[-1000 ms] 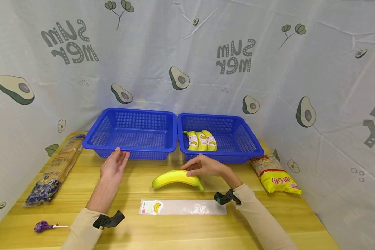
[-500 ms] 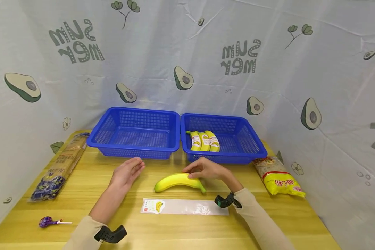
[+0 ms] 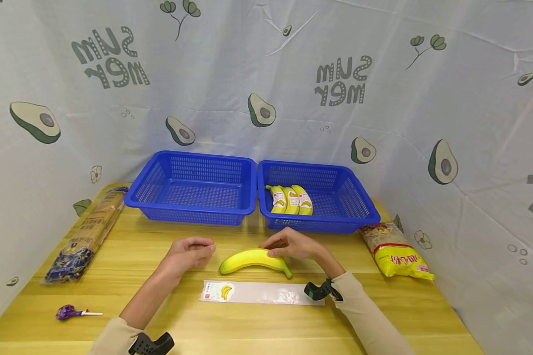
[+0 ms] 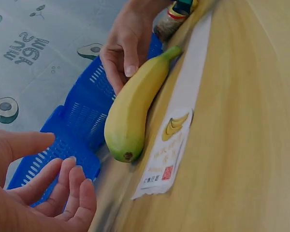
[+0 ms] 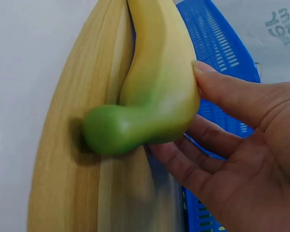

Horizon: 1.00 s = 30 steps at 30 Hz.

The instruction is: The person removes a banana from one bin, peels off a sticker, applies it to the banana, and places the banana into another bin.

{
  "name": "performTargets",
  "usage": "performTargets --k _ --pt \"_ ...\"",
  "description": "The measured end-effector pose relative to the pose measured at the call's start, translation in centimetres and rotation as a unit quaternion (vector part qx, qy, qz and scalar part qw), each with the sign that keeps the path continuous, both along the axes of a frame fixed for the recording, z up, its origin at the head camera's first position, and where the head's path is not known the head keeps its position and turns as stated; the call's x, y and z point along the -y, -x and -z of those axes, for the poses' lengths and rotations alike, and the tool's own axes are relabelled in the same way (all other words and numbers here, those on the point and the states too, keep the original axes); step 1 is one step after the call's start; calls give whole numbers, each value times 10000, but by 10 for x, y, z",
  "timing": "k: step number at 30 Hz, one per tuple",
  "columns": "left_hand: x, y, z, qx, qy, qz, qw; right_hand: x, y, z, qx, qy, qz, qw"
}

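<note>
Our right hand (image 3: 293, 245) arches over the banana (image 3: 253, 259) lying on the table (image 3: 248, 325), fingers curled round its stem end; our left hand (image 3: 190, 251) hovers beside its tip, loosely curled, holding nothing.

yellow banana (image 3: 253, 259) with green tips under right hand (image 3: 291, 243), clear bag (image 3: 260, 293) with banana print label, two blue mesh baskets (image 3: 191, 204), white backdrop (image 3: 266, 88) with avocado pattern, light wood table (image 3: 248, 325), purple lollipop (image 3: 65, 312)
</note>
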<state>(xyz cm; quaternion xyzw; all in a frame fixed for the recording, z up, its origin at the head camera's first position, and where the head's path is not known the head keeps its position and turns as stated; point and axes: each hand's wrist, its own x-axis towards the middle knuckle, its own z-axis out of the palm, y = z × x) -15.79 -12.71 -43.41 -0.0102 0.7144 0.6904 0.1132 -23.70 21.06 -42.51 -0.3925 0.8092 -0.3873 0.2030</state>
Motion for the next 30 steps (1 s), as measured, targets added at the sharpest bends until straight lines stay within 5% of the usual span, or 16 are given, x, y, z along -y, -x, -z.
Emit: performTargets --k 4,9,16,22,30 --pt "3 -4 3 -269 625 355 9970 2 -2 -1 -164 -84 35 9998" --pt "8 -10 1 -670 1502 853 9827 4 -2 -1 -212 -169 61 9996" --pt "9 -15 3 -1016 2012 1521 9623 4 -2 0 -181 -161 118 9996" --pt "2 -19 3 -885 2701 1311 9497 3 -2 2 -163 -60 111 9998" --pt "-5 -29 0 -1119 3692 880 9184 3 -3 2 -92 26 85 9999"
